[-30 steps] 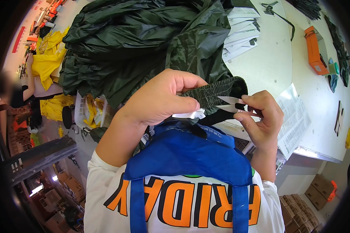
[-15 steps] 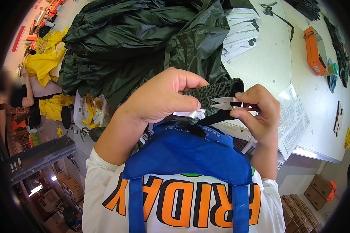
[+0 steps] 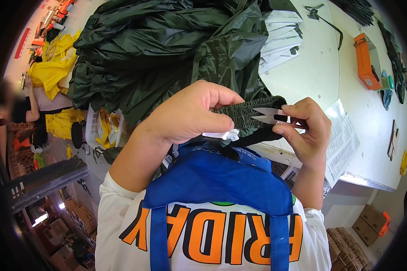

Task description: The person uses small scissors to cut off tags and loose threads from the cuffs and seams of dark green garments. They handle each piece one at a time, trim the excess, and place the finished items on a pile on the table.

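My left hand (image 3: 196,110) pinches the gathered elastic edge (image 3: 246,112) of a dark green garment, with a small white label (image 3: 226,134) showing under the thumb. In my right hand (image 3: 308,128) is a pair of thread snips (image 3: 271,116), held between thumb and fingers. Their two pointed blades are apart and lie over the ribbed elastic, pointing left. Whether they touch the cloth I cannot tell. Beyond my hands a big heap of shiny dark green garments (image 3: 140,49) spreads over the table.
White printed sheets (image 3: 280,40) are stacked right of the heap. Farther right stand an orange box (image 3: 365,61) and a green tape roll (image 3: 387,81). A printed sheet (image 3: 341,140) hangs at the table's edge. At left, another person (image 3: 29,101) works near yellow garments (image 3: 54,67); a white basket (image 3: 92,126) sits below.
My right hand has shifted slightly right and down with the snips, and their blades now lie over the elastic's right part. The left hand has barely moved.
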